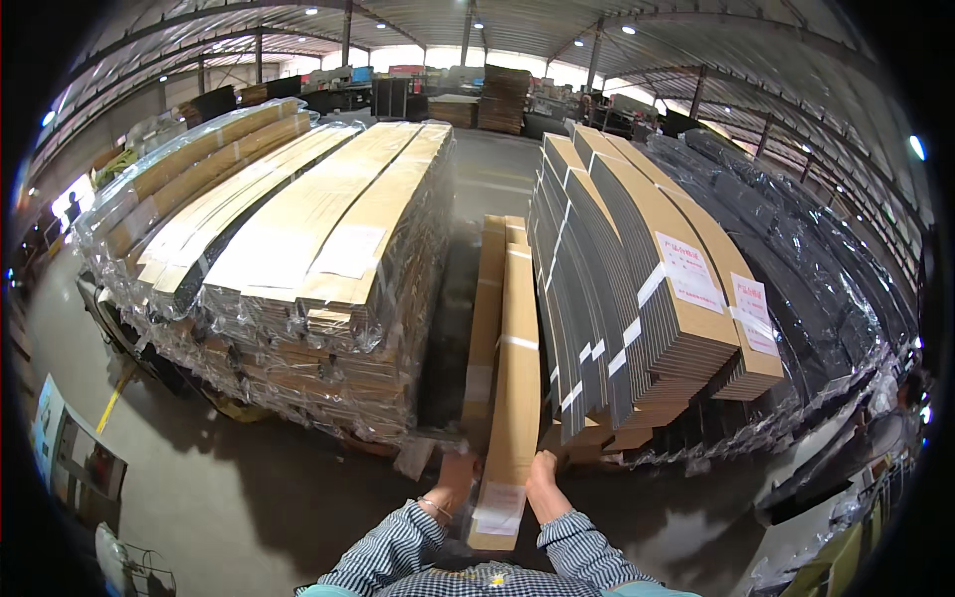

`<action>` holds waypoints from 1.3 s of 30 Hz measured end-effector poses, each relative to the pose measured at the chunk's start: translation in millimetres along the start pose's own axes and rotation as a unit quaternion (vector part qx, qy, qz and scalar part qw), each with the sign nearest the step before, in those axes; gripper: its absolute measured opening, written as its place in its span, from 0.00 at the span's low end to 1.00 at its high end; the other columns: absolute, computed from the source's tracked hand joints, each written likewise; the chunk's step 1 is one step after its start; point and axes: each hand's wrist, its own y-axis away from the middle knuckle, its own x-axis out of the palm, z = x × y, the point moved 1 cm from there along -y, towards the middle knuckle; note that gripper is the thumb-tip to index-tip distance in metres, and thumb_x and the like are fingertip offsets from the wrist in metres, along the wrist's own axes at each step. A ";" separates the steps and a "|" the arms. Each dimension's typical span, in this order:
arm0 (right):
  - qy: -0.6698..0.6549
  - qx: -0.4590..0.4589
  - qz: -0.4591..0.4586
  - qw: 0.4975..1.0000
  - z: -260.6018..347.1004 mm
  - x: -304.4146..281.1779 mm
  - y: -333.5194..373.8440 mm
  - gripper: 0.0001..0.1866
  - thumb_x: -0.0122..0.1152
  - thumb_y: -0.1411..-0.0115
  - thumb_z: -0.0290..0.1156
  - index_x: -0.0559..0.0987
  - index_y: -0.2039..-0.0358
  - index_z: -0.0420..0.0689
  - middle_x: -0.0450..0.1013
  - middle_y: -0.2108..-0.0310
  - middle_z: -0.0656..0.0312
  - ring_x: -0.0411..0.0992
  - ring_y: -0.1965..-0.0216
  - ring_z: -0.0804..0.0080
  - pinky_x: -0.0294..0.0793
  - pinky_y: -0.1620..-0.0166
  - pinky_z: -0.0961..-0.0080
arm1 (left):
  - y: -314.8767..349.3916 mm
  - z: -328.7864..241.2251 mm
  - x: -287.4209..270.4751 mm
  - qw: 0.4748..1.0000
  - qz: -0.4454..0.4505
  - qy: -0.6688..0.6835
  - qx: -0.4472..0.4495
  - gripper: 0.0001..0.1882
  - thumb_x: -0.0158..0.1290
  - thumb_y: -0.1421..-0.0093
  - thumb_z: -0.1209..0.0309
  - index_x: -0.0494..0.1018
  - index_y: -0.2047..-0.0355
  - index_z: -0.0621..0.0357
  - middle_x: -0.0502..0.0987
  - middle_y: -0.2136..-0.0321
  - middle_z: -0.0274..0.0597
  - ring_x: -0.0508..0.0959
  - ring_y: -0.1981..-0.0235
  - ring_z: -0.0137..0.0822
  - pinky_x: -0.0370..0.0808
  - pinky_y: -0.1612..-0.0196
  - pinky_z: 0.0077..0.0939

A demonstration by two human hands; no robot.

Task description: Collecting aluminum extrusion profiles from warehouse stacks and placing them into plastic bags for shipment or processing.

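A long, narrow bundle of tan board strips [513, 398] lies lengthwise in front of me, with white straps across it and a white paper label [499, 508] near its close end. My left hand [456, 480] is at its left edge, fingers mostly hidden and slightly blurred. Gripping the right edge is my right hand [543, 478], its fingers curled in. The bundle runs away from me into the gap between two large stacks. Against its left side is another tan strip bundle [484, 298].
To the left rises a plastic-wrapped stack of tan boards [328, 239]. On the right are strapped dark-edged board bundles [617, 259] with labels, beside black boards in clear film [786, 239]. A metal rack [885, 507] stands at the lower right. Roof columns and more stacks fill the background.
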 end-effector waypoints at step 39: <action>0.261 -0.307 0.234 0.885 69.1 24.2 258.4 0.07 0.59 0.43 0.20 0.73 0.63 0.41 0.72 0.69 0.64 0.71 0.69 0.80 0.70 0.64 0.81 | 186.8 -27.2 -114.2 0.968 -0.174 0.168 0.060 0.22 0.49 0.46 0.80 0.74 0.50 0.52 0.79 0.74 0.48 0.79 0.76 0.40 0.75 0.70 0.33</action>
